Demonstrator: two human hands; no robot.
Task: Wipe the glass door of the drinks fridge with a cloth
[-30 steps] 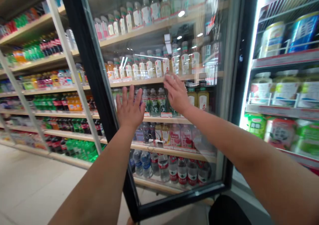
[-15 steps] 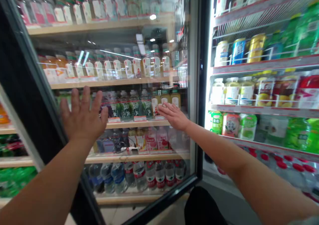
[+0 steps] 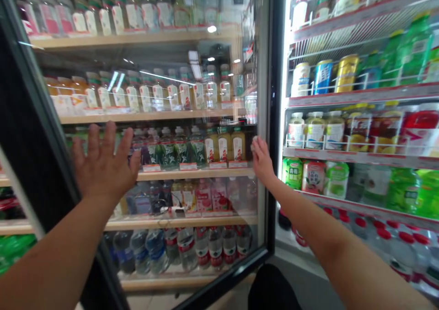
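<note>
A glass cooler door in a black frame stands swung open in front of me. My left hand is open, fingers spread, the palm against or just before the glass near the left side of the frame. At the right side of the pane, my right hand has its fingers bunched together close to the glass. A small white wad, cloth or tissue, shows at those fingertips, mostly covered by them. Through the pane I see shelves with rows of bottles, partly veiled by reflections.
To the right, the lit cooler's shelves hold bottles, drink cans and red-capped water bottles. The black door frame stands between it and the glass. Green bottles line a shelf at the lower left. My dark-clothed leg is below.
My right hand has slid right across the glass, from before the yellow bottles to near the frame's right side. My left hand keeps its spread pose; the view has shifted slightly.
</note>
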